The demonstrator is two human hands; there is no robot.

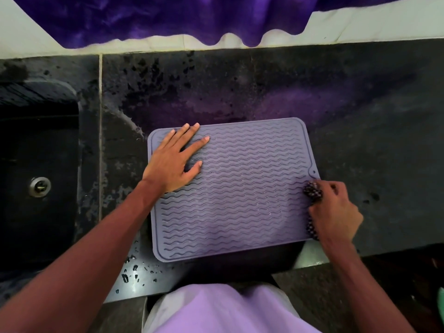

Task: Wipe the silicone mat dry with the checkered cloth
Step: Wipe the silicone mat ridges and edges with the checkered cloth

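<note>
A lilac-grey silicone mat (240, 188) with wavy ridges lies flat on the dark counter in front of me. My left hand (175, 159) presses flat on its upper left part, fingers straight and spread. At the mat's right edge my right hand (334, 210) grips the bunched checkered cloth (312, 192), which is dark with small light squares. Most of the cloth is hidden under that hand; a strip of it shows near the wrist.
A dark sink (36, 169) with a metal drain (39, 186) sits at the left. The black stone counter (372, 128) has wet patches behind the mat and water drops (134, 270) near the front edge. A purple curtain (168, 18) hangs at the back.
</note>
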